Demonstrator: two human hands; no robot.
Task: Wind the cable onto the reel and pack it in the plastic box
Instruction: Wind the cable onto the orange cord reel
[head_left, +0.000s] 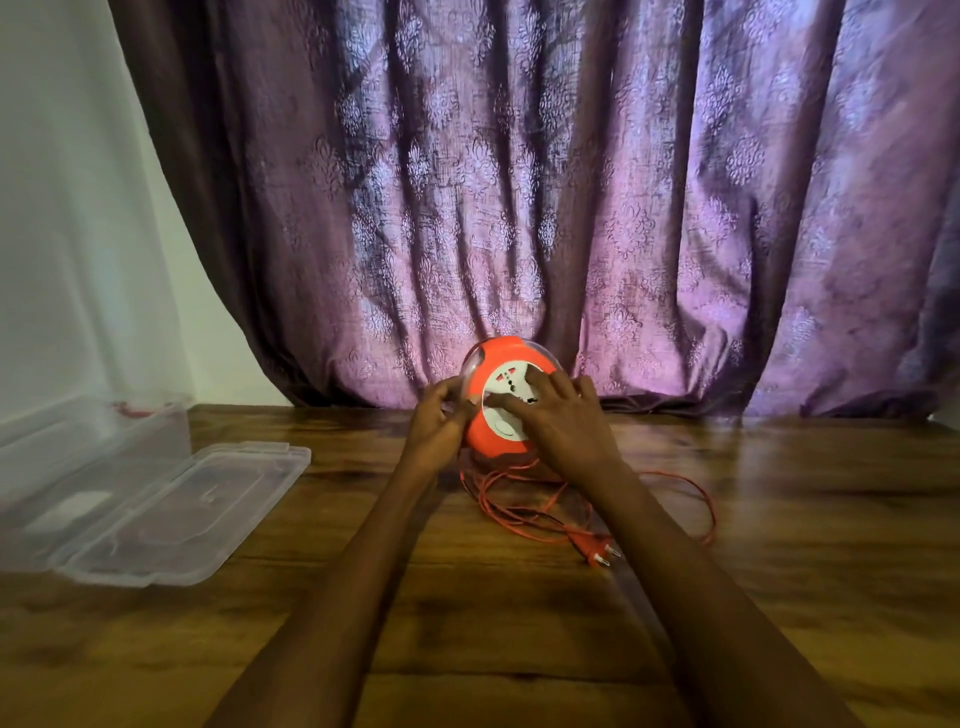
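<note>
Reel (506, 395) is tilted up near the far edge of the wooden table (519, 649), socket face toward the camera. Its lower rim and right side are hidden behind the hands, so can't tell whether it rests on the table or is lifted. Left hand (439, 421) has its fingers curled round the reel's left rim. Right hand (558, 421) lies over the white socket plate with fingers spread fairly straight, pressing on it; the thumb can't be made out.

Cable (524, 504) sits in loose red loops on the table just in front of the reel, partly covered by the right forearm. Plug (597, 550) lies at the near end of the loops.

Clear plastic box (93, 431) is at the table's left edge, cut off by the frame, contents blurred. Its lid (171, 514) lies flat beside it.

Purple patterned curtain (571, 208) hangs behind the far edge, white wall (62, 208) to the left.
</note>
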